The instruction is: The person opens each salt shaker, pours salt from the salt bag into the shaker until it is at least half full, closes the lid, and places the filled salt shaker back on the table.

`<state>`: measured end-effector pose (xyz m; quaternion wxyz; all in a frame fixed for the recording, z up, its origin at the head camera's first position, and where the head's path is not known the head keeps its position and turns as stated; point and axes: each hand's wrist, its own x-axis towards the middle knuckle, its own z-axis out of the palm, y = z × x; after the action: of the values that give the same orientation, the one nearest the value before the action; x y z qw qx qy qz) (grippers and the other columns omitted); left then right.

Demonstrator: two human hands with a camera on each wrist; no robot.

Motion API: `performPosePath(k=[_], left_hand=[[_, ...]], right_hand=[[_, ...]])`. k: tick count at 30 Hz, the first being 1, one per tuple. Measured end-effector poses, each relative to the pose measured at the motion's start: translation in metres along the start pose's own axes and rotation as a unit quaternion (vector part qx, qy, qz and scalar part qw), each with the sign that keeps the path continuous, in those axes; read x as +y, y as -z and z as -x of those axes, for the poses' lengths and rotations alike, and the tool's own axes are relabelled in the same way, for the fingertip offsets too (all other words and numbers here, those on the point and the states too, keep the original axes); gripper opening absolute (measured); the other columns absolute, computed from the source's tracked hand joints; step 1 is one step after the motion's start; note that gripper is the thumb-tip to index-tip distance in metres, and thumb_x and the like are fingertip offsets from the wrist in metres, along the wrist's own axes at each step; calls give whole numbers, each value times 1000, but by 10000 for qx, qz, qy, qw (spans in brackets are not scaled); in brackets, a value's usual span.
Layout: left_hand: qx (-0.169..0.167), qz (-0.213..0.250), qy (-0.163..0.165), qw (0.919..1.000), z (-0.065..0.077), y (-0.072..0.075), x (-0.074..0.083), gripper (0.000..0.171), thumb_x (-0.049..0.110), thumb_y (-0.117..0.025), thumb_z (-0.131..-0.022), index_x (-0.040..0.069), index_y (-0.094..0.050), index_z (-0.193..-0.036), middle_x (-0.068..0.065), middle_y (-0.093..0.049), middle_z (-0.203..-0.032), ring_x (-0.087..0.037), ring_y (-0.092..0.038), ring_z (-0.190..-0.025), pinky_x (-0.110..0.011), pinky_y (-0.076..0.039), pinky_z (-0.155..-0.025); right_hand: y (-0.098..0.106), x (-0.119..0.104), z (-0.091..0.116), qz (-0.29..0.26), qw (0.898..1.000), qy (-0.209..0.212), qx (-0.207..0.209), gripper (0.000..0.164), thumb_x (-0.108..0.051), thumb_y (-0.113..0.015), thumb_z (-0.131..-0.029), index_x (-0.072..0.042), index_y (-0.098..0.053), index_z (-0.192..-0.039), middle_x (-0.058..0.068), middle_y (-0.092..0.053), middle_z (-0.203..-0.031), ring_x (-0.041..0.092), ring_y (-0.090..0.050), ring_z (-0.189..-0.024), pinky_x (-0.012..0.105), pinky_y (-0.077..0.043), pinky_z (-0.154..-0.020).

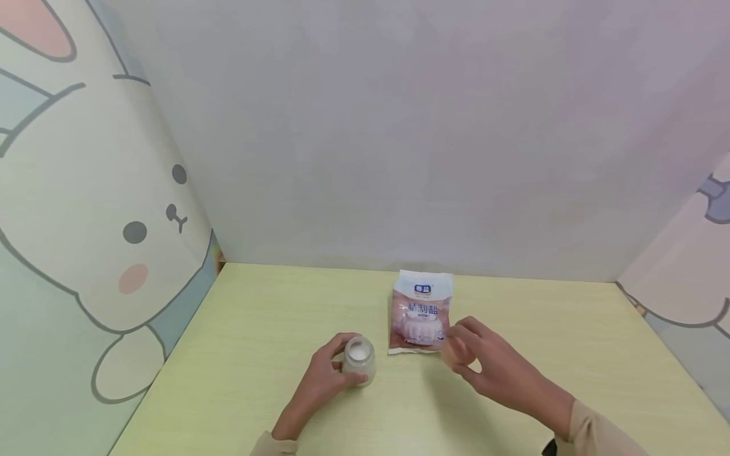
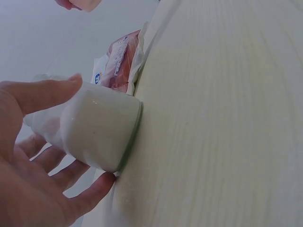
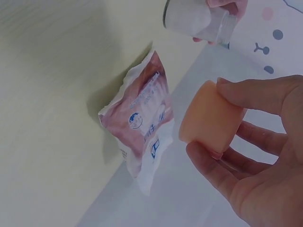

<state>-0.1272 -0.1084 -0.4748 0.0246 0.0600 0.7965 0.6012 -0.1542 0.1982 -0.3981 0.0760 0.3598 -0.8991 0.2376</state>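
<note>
My left hand [image 1: 326, 373] holds a small glass jar [image 1: 365, 368] upright on the table, its thumb on one side and fingers round the other. The jar has no lid on, and white stuff fills much of it; in the left wrist view the jar [image 2: 102, 125] stands with its base on the wood. Above the table, my right hand [image 1: 502, 370] pinches a short peach-coloured lid [image 3: 210, 118] between thumb and fingers. Behind both hands lies a brown-and-white salt packet [image 1: 421, 310], which the lid partly overlaps in the head view.
A pale yellow wooden table [image 1: 274, 304] carries everything. A plain grey-white wall [image 1: 365, 139] rises at its back edge. Side panels with cartoon figures, one a large white rabbit [image 1: 85, 209], stand on the left and right.
</note>
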Motion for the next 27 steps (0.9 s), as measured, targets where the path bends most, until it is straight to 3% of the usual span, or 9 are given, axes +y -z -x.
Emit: performPosePath(k=[7, 14, 21, 27], left_hand=[[25, -68, 36, 10000, 1, 0, 0, 63, 10, -83, -69, 12, -54, -125, -12, -56, -127, -34, -50, -120, -43, -52, -88], [21, -72, 69, 9999, 1, 0, 3, 63, 6, -82, -70, 10, -54, -126, -16, -56, -127, -37, -50, -118, -45, -52, -86], [34, -131, 110, 9998, 1, -1, 1, 63, 9, -83, -69, 12, -55, -125, -14, -56, -127, -35, -51, -117, -42, -53, -86], [29, -213, 80, 9997, 1, 0, 1, 62, 11, -83, -69, 13, -55, -124, -13, -57, -126, -34, -52, -117, -41, -53, -86]], right_hand=[[0, -4, -11, -120, 9998, 176, -7, 45, -8, -80, -73, -12, -60, -114, -3, -53, -112, 10, -56, -89, 33, -54, -72], [-2, -11, -20, -179, 9994, 275, -50, 47, -8, -77, -77, -11, -57, -119, 8, -55, -119, 22, -59, -99, 40, -54, -77], [-5, -21, -32, -716, 9966, 411, -47, 45, -4, -76, -77, -14, -52, -113, -5, -54, -107, 9, -54, -87, 30, -52, -73], [-7, -29, -44, -761, 9950, 640, -78, 44, -6, -74, -79, -14, -52, -115, -4, -56, -107, 10, -54, -89, 31, -51, -73]])
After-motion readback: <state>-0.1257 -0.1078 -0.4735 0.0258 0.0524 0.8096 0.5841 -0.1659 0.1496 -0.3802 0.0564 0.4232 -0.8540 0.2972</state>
